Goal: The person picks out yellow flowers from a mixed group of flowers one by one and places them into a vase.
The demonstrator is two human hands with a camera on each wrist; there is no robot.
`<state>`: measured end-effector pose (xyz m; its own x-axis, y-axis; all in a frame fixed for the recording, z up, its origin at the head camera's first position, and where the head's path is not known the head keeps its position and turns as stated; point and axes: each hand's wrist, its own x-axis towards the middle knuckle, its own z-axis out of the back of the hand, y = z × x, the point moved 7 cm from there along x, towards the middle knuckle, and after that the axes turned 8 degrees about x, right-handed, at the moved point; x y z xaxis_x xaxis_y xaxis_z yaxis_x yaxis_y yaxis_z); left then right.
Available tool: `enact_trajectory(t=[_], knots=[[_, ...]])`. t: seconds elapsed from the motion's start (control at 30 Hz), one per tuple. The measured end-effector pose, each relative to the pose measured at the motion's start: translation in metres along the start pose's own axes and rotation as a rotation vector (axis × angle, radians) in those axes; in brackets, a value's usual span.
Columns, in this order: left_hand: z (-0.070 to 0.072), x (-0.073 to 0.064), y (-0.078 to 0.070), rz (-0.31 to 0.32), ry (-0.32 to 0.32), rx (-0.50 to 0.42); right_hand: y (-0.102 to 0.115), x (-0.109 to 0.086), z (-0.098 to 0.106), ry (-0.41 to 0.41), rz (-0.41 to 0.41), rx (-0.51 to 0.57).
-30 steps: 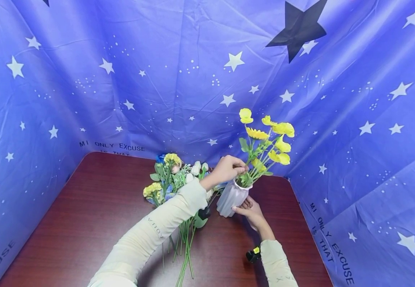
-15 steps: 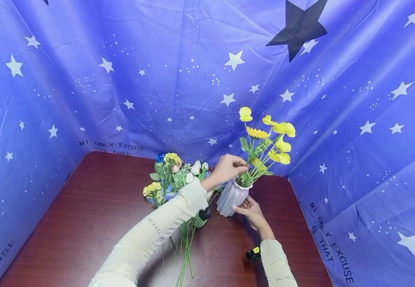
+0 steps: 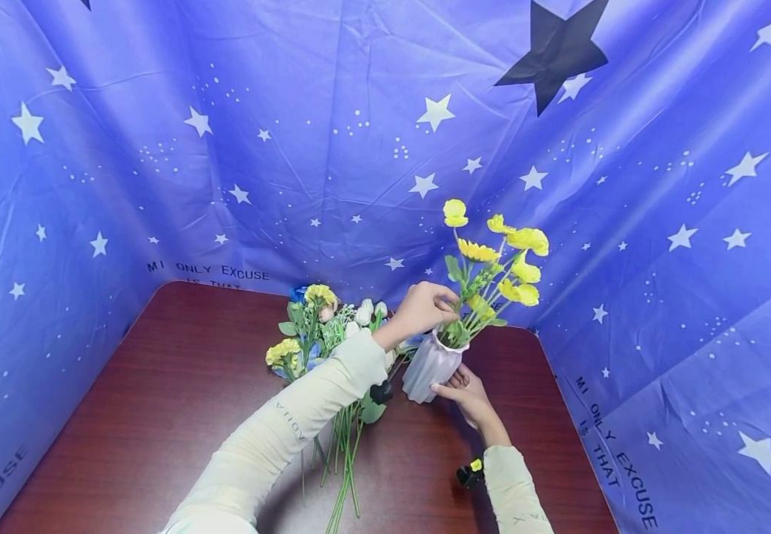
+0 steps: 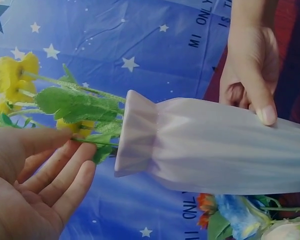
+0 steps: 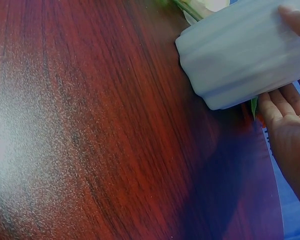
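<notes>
A pale ribbed vase (image 3: 428, 374) stands on the right half of the table, holding several yellow flowers (image 3: 528, 241) with green leaves. My left hand (image 3: 422, 308) is at its mouth. In the left wrist view the thumb and forefinger pinch a thin green flower stem (image 4: 87, 142) just outside the rim, the other fingers loosely bent; which bloom it bears I cannot tell. Low on the vase's right side, my right hand (image 3: 471, 398) grips it, thumb on the near face and fingers behind. The right wrist view shows the vase's base (image 5: 205, 75) near the tabletop.
A loose heap of flowers lies left of the vase, with yellow blooms (image 3: 283, 351), white buds (image 3: 363, 314) and long green stems (image 3: 345, 475) pointing toward me. The dark red table (image 3: 159, 400) is walled by a blue star-printed curtain (image 3: 332, 148).
The left hand has risen very slightly at the vase mouth, and the leftmost tall yellow flower has shifted a touch left. The right hand and vase stay where they were.
</notes>
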<state>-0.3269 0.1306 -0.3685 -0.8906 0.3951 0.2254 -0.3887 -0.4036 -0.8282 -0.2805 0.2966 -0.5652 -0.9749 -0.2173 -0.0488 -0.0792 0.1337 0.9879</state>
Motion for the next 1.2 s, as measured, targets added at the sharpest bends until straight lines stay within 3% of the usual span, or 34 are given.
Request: enact_trajectory(t=[0.3,0.83,1.2], knots=[[0.004,0.002,-0.003,-0.012,0.009,0.06,0.001,-0.001,0.0,-0.029,-0.019,0.0],[0.004,0.001,-0.008,-0.035,0.03,0.04,0.002,-0.001,-0.002,-0.003,-0.016,-0.002],[0.01,0.001,-0.013,-0.065,-0.046,0.065,0.0,-0.001,0.0,-0.026,-0.017,-0.004]])
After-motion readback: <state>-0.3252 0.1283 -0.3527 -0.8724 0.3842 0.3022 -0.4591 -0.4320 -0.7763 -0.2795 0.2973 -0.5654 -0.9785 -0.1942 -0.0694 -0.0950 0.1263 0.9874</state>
